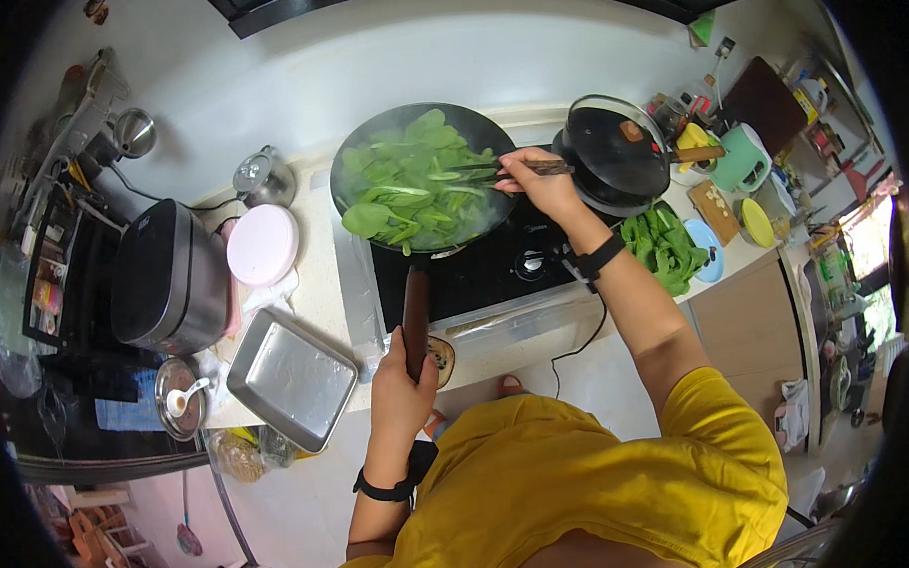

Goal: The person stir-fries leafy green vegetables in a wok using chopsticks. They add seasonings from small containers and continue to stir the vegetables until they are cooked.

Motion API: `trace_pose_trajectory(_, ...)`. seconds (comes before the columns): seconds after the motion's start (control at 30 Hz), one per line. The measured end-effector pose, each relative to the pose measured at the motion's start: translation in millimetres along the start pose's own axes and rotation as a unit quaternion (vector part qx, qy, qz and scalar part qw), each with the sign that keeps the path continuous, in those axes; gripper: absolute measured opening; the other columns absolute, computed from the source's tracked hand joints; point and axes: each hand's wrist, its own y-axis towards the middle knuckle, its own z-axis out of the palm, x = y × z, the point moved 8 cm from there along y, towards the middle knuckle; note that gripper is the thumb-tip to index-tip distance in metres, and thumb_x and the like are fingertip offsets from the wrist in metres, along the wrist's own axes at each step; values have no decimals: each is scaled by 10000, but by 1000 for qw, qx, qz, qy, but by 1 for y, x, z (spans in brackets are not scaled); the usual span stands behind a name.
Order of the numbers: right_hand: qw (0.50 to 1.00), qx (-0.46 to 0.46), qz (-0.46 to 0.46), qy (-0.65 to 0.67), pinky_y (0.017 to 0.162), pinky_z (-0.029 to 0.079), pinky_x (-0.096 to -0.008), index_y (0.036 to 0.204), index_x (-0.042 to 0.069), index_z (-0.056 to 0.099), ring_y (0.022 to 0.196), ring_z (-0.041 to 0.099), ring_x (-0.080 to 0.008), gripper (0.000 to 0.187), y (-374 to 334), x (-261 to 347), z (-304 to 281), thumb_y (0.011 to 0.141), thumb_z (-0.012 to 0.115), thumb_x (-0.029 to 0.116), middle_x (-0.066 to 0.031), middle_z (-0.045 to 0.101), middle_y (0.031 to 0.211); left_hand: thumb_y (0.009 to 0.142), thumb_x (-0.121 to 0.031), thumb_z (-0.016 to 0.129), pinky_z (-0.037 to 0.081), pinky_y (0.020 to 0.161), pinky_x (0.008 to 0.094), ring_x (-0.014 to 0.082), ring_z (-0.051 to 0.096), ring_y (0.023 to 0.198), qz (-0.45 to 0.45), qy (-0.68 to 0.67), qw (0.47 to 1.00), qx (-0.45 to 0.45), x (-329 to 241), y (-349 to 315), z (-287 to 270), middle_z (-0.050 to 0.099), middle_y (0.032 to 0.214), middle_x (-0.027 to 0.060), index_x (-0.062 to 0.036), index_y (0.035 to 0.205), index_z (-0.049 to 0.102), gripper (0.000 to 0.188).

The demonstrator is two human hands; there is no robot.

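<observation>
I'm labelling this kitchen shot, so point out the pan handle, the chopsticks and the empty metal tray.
Pan handle (415, 307): head view, middle of its brown grip.
Chopsticks (553, 167): head view, on their thicker upper ends.
Metal tray (289, 375): head view, its bare inner floor.

– With the head view as a dial, how many hands?
– Two: left hand (405, 386) at seven o'clock, right hand (538, 179) at one.
– Wristbands (601, 256)?
– Two as well, one at three, one near seven.
– On the one stove (455, 289)?
– Two pans: one wok (484, 135) at twelve, one black pan (601, 174) at two.
– Chopsticks (551, 167)?
– Two, at one.
– Heaps of greens (421, 170)?
– Two: one at twelve, one at three.
– Singles?
– One metal tray (312, 374) at eight, one rice cooker (169, 279) at nine, one funnel (134, 133) and one steel pot (263, 181) at ten, one green jug (736, 157) at two, one yellow dish (757, 223) and one blue plate (714, 263) at three.
</observation>
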Motion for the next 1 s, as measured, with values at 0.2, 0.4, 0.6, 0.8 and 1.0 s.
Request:
trace_pose_trajectory(0.2,998,-59,-15,-14,602,555,-246,898,-41,616,690,669,-197,151,-24,45,-50,881,601,109,-102,636,798,803,-154,608,497,709,385,391,621,818,-17,-10,1000,-19,-2,-1,-1,605,909,283,97,1242,448,531)
trace_pose_trajectory(0.4,997,70,-37,-7,630,564,-264,931,-36,613,713,674,-209,140,-63,80,-23,887,589,95,-127,644,829,806,-152,601,496,703,372,380,624,805,-45,-19,999,-7,-3,-3,1,609,899,272,82,1250,450,525)
trace_pose_trajectory(0.6,997,65,35,-25,624,519,-214,893,-22,612,729,662,-125,147,-18,-2,38,878,618,124,-57,648,785,812,-152,605,496,697,370,381,618,790,-40,-6,999,-13,-4,-4,1,607,900,268,84,1251,450,522)
trace_pose_trajectory(0.8,998,34,-57,1,637,550,-231,884,-27,637,721,656,-140,129,-23,31,14,871,616,100,-62,645,814,820,-148,625,485,725,375,365,599,818,-2,7,997,-73,-2,-9,-7,597,921,254,72,1227,480,485)
trace_pose_trajectory(1.0,986,-24,-121,-112,683,534,-222,953,-30,637,750,660,-160,140,-53,75,-40,886,593,84,-89,652,852,779,-82,642,481,727,371,342,587,851,26,44,994,-98,3,-15,-18,586,971,222,31,1235,488,494)
